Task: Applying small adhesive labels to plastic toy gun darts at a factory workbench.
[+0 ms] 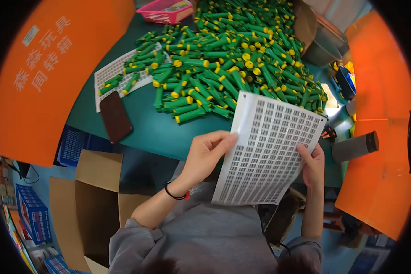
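Observation:
A white sheet of small printed labels [271, 150] is held up tilted in front of me, over the table's near edge. My left hand [210, 153] pinches its left edge between thumb and fingers. On the right side, my right hand [313, 164] grips the sheet with the thumb on the printed face and the fingers behind. Beyond the sheet lies a big heap of green plastic pieces with yellow round ends [223, 59]. Part of the heap is hidden behind the sheet.
A second label sheet [106, 73] lies on the green table [146, 132] under several green pieces, beside a dark brown phone-like slab [115, 117]. An open cardboard box [96, 214] stands below left. A pink basket [165, 13], orange panels [55, 82] and a grey cylinder [354, 147] surround the table.

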The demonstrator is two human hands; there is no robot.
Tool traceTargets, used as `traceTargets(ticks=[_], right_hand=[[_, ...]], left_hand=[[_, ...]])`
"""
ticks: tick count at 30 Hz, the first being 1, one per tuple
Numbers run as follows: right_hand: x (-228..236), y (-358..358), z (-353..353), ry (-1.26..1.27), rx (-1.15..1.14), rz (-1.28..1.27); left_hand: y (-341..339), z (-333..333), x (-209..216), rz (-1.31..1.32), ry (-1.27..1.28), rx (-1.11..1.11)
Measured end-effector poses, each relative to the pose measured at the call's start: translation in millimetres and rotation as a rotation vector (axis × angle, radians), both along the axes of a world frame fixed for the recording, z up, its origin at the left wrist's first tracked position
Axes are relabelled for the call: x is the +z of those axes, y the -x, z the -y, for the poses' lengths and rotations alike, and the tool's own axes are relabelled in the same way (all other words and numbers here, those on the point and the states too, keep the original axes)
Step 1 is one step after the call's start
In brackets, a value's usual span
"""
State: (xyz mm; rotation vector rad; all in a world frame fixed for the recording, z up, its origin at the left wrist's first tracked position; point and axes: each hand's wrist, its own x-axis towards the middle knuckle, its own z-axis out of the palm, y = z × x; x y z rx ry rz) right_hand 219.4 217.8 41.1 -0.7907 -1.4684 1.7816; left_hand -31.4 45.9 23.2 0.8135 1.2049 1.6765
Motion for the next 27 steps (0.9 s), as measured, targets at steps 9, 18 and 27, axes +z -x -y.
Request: traceTargets(ticks=[9,18,27], right_hand=[[-20.5,9.4,15.1,-0.045,-0.120,0.120],[-33.1,1.1,20.9,-0.195,-0.019,0.081],[5.3,44.2,17.0,-1.061,-0.122,0.408]], left_hand=[[0.7,-7.7,-18.2,-0.251,-0.163,0.055],[14.8,6.9,-18.8,-0.523,-0.016,0.036],[8.9,5.6,-14.3,-0.465,-0.007,0.172]])
